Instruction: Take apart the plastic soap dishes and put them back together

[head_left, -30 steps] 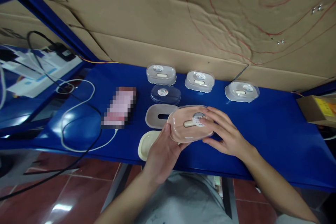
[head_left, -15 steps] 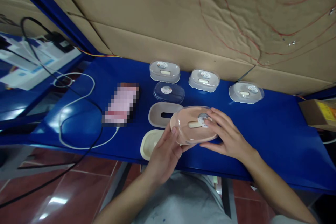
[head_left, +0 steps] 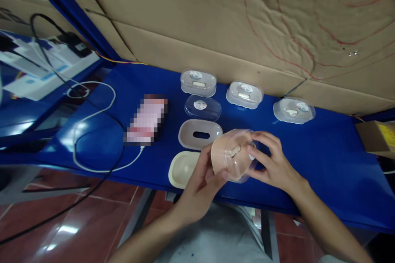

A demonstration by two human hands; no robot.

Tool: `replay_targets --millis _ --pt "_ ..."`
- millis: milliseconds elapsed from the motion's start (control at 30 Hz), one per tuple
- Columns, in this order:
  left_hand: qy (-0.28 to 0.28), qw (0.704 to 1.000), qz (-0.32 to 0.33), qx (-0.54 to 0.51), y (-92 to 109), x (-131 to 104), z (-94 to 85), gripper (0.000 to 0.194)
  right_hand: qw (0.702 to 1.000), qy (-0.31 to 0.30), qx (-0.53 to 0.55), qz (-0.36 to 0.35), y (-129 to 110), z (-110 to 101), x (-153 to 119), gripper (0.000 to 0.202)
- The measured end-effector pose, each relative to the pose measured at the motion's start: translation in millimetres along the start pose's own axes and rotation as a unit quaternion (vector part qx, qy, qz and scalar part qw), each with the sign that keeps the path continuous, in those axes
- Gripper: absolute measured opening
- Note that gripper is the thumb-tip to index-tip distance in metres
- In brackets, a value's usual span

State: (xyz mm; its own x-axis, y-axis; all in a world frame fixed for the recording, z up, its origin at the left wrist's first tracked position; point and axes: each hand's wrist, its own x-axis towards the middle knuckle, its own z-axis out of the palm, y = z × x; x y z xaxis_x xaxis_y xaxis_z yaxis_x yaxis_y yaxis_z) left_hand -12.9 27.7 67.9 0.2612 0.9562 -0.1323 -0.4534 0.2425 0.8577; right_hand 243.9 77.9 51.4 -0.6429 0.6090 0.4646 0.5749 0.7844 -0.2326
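My left hand [head_left: 203, 193] grips the near left end of an oval pink box [head_left: 221, 152] with a clear lid, thumb on its near side. At the opposite end, the fingers of my right hand [head_left: 274, 162] close round the clear lid, over a round sticker. The box is tilted, and a cream oblong piece shows in its middle. Left of my hands lie a cream oval tray [head_left: 180, 168], partly hidden by my left hand, a greyish oval piece with a slot [head_left: 185, 134], and a loose clear lid [head_left: 203, 108] with a round sticker.
Along the back of the blue table [head_left: 327, 164] stand three lidded oval boxes: one left [head_left: 198, 83], one middle [head_left: 245, 95], one right [head_left: 294, 111]. A phone [head_left: 146, 119] on a white cable lies left. A cardboard box [head_left: 375, 137] sits far right, and cardboard [head_left: 200, 16] backs the table.
The pink box has turned and tilted in my hands, its left end now raised towards me. My left hand has shifted slightly right. The view has moved a little.
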Motion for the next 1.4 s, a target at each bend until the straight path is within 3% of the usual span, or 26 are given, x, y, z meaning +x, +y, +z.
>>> replay_targets --millis 100,267,400,567,667,767,833,967,1067,1167,1300,1400 --pt "-0.031 0.999 -0.01 0.005 3.9 -0.8 2.8 0.053 0.999 0.003 0.035 0.014 -4.9 -5.9 1.3 0.073" --pt "-0.06 0.997 -0.041 0.037 -5.0 -0.4 2.6 0.064 0.992 -0.061 0.092 0.061 -1.4 -15.8 -5.8 0.076" --pt "-0.035 0.981 0.001 0.191 -2.9 -11.8 -11.9 0.07 0.986 -0.087 0.033 0.135 15.4 -24.9 -29.4 0.076" --pt "0.057 0.868 0.135 0.474 25.7 -26.2 -50.6 0.048 0.964 -0.11 -0.102 0.217 42.8 -40.8 -68.1 0.071" --pt "0.037 0.809 0.096 0.579 37.3 -30.1 -76.7 0.059 0.952 -0.096 -0.162 0.24 53.3 -47.8 -78.1 0.074" --pt "-0.006 0.778 0.043 0.626 36.5 -33.8 -97.0 0.087 0.941 -0.067 -0.211 0.255 47.2 -45.1 -65.0 0.081" --pt "-0.022 0.764 0.021 0.644 31.6 -35.8 -105.5 0.1 0.953 -0.063 -0.186 0.231 31.9 -34.1 -43.9 0.083" --pt "-0.028 0.74 0.029 0.672 21.6 -35.9 -111.5 0.113 0.988 -0.122 -0.052 0.075 -6.1 6.9 9.0 0.063" --pt "-0.045 0.74 0.04 0.669 19.0 -33.8 -112.0 0.11 0.989 -0.145 -0.016 0.008 -19.8 38.7 37.5 0.056" --pt "-0.061 0.759 0.047 0.647 21.8 -30.4 -113.7 0.102 0.993 -0.118 -0.008 -0.004 -19.6 55.6 47.5 0.049" --pt "-0.037 0.805 0.03 0.591 27.1 -23.6 -116.2 0.099 0.997 -0.011 0.069 0.04 -19.9 50.0 43.0 0.043" --pt "-0.014 0.86 0.028 0.509 23.6 -16.3 -114.2 0.099 0.984 0.044 0.154 0.08 -26.4 36.4 38.7 0.044"
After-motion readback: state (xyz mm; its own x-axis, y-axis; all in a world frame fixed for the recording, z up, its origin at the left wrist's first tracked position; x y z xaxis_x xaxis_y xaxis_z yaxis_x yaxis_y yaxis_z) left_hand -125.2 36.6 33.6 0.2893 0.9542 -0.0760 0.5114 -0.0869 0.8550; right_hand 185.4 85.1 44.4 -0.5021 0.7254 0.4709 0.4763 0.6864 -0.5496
